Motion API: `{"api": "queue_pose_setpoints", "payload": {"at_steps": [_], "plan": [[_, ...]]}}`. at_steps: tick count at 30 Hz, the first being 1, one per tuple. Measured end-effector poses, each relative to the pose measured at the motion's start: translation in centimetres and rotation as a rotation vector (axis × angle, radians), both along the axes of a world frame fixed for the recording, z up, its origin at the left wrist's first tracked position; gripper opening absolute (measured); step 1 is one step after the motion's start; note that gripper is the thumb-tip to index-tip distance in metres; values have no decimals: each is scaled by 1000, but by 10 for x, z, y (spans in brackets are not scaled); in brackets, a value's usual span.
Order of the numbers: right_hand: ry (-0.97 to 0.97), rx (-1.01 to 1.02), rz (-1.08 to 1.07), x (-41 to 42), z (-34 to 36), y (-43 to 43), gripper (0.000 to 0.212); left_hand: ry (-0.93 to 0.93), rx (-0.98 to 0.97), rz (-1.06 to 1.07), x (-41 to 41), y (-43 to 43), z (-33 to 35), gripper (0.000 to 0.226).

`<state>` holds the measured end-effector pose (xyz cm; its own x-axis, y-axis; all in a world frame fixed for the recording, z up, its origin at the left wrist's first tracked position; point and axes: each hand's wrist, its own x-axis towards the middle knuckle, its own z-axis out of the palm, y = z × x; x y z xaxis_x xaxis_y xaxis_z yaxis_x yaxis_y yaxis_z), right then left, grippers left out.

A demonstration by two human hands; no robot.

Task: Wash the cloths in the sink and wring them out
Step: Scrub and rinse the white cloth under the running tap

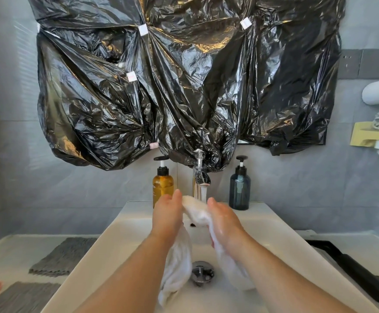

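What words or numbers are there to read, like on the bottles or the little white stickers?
Nothing reads clearly.
amber bottle: small pale print at its left edge, too blurred to read.
white stickers on the black plastic: faint pink marks, too small to read.
blue bottle: no text shows.

Bright, soft, even light; shadows faint. Hard glare streaks on the black plastic sheet [184, 86]. The white cloth [195, 213] and sink [116, 245] look near blown out. The left hand [168, 213] and right hand [226, 222] are slightly motion-blurred. Wide-angle lens bends wall [297, 188] and table [14, 249] edges; corners soft.
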<state>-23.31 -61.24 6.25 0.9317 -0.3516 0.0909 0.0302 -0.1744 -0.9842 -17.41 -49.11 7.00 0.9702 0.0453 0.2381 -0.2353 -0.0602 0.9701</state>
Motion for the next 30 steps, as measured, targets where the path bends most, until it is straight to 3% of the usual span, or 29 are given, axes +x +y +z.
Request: {"api": "queue_pose_setpoints", "payload": {"at_steps": [3,7,10,13,15,18,20,22,27,30], "plan": [[-144,-134,-109,-3,-1,15,24,-146,39,-5,-3,-6,1,28],[-194,-159,-200,-3,1,17,28,-472,630,-27,-2,-15,-4,17],[-234,-139,-269,1,4,11,31,-488,708,-172,-5,-19,-2,19],[-235,-93,-332,7,6,-4,32,-252,404,-430,-17,-20,-1,35],[-254,-19,-371,10,9,-13,32,-134,311,-533,-24,-15,-1,37],[-322,-8,-431,10,12,-18,33,129,290,-750,-22,-1,0,44],[-362,-3,-450,8,14,-21,34,322,411,-837,-16,13,0,49],[-373,8,-447,7,15,-24,35,387,377,-791,-12,20,-2,41],[-279,69,-317,11,13,-21,22,238,-33,-433,5,18,-6,18],[-217,47,-224,10,8,-8,21,337,-305,-343,5,14,-3,29]]}}
